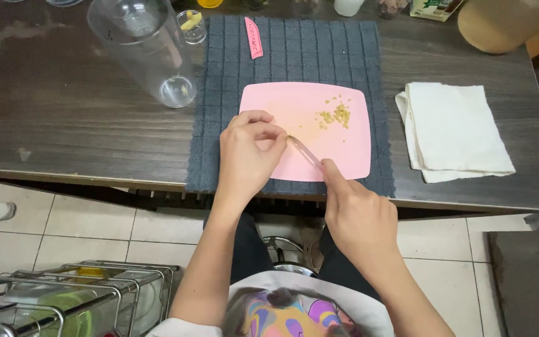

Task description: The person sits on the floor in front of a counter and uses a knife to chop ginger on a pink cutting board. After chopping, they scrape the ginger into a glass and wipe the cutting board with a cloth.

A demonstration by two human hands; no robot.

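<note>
A slim pink knife (305, 151) lies low over the near part of a pink cutting board (350, 159), its blade tip pinched by the curled fingers of the left hand (247, 156) and its handle gripped in the right hand (360, 215). A small heap of minced yellowish bits (338, 114) sits toward the board's far right corner, and the board rests on a dark grey checked mat (294, 50) on the dark wooden bench (63, 118). A pink knife sheath (254, 37) lies at the mat's far edge, a clear plastic jug (148, 53) on its side to the left, a folded white cloth (453, 131) to the right, and a green-and-white carton (435, 9) at the far edge.
</note>
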